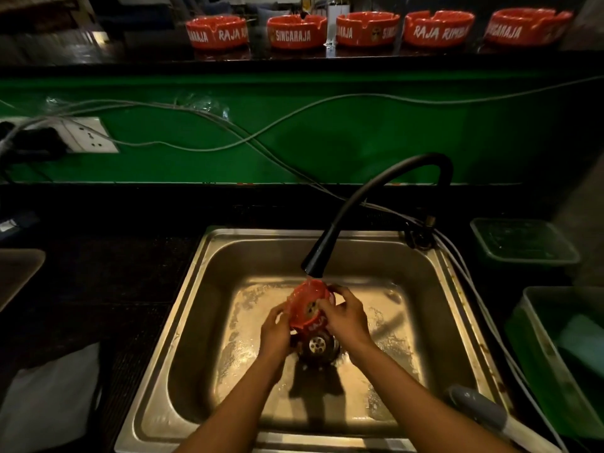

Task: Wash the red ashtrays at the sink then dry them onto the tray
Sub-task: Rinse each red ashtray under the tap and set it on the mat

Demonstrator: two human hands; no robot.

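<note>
You hold a red ashtray (309, 305) tilted under the faucet (315, 261) above the sink (434, 289) drain, fingers of your left hand (276, 331) and right hand (344, 317) curled around its rim.

Six red ashtrays: five (216, 31) along the shelf's (98, 58) front edge, one (309, 305) over the sink (425, 289). Two green tubs (523, 240).

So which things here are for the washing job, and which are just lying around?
For the job:
red ashtray, held by left hand and right hand
faucet
sink
five ashtrays on the ledge

Just lying about:
cables
wall socket
green bins
</note>
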